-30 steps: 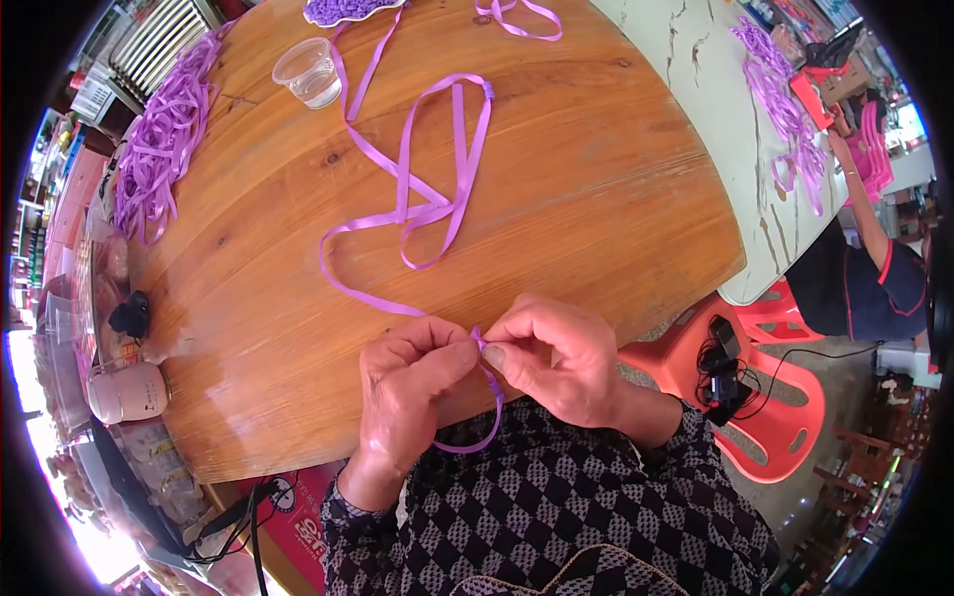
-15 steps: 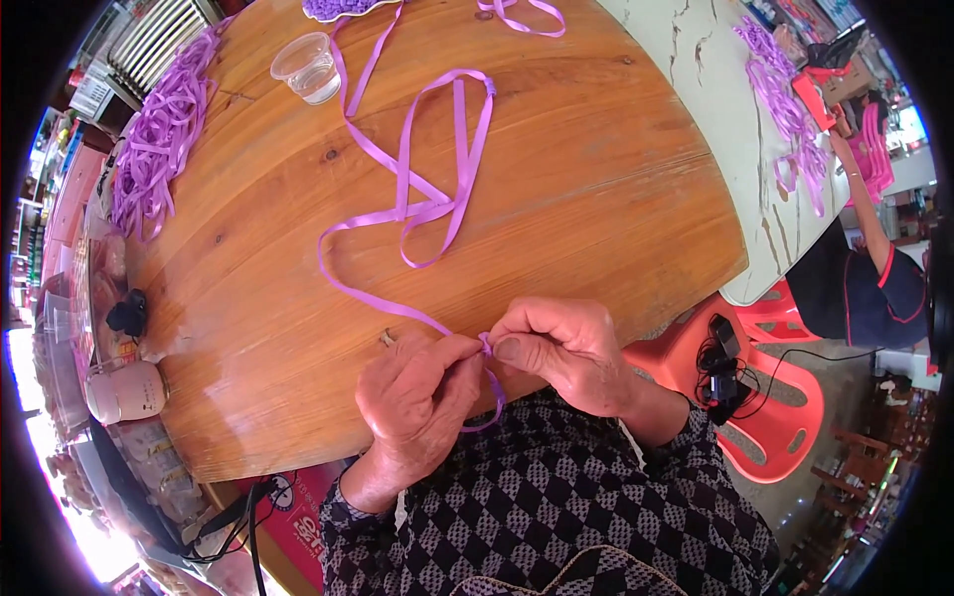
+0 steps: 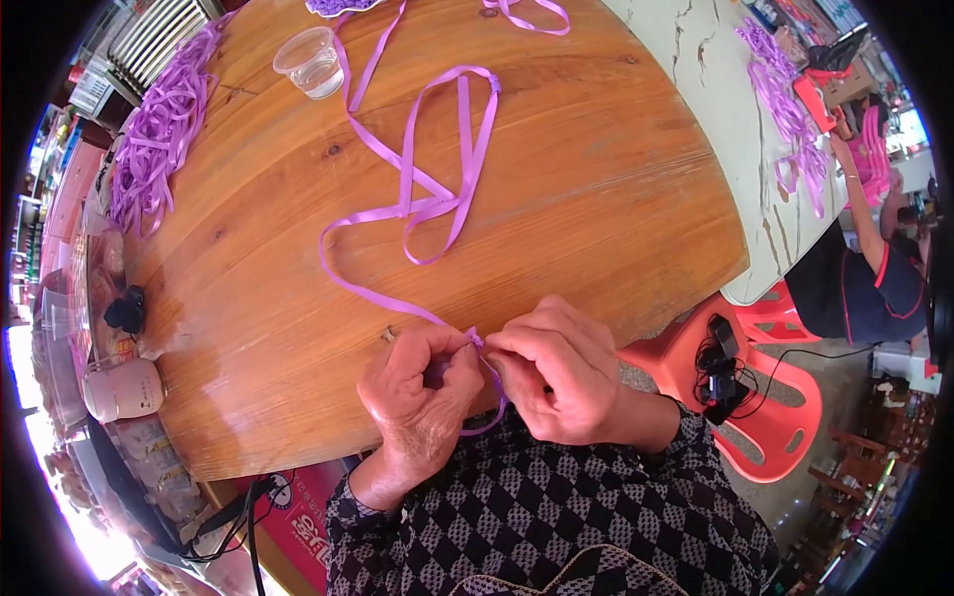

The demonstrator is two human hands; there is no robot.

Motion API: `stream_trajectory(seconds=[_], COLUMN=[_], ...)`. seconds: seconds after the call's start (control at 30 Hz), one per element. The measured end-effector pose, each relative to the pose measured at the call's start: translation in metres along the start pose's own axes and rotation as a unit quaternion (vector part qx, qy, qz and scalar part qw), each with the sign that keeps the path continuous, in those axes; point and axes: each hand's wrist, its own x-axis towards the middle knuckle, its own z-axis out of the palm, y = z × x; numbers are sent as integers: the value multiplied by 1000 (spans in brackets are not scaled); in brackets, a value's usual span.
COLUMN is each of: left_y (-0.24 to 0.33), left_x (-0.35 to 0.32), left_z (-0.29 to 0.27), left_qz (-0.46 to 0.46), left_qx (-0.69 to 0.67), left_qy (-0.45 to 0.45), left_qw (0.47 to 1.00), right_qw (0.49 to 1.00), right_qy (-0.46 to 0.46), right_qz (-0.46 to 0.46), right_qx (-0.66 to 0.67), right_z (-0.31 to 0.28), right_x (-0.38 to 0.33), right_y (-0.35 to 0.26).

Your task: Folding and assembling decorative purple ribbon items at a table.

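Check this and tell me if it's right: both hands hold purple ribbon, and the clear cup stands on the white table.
Wrong table: the head view shows the clear cup on the brown wooden table. The left hand and right hand do hold purple ribbon.

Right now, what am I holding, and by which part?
A purple ribbon, by its small bunched part: left hand pinching it, right hand at its other side, grip unclear.
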Motion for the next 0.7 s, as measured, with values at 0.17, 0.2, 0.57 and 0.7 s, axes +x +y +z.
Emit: stream_trajectory(seconds=[0.17,0.2,0.57,0.7], left_y=[4,5,12,8], left_x=[-2,-3,-7,-3], left_z=[-1,-1,0,-3], left_qz=[7,7,-97,-194], left_qx=[21,21,-124,-302], left_qy=[-23,-23,-1,-35], left_qw=[1000,1000,988,933], right_qw=[994,991,971,969], right_qy=[-6,-6,65,34], right_qz=[-50,-62,-172,-183], right_qx=[-97,-120,-155,-160], right_z=[4,4,10,3], right_x=[-4,-4,-9,-9], right_y=[1,1,7,7])
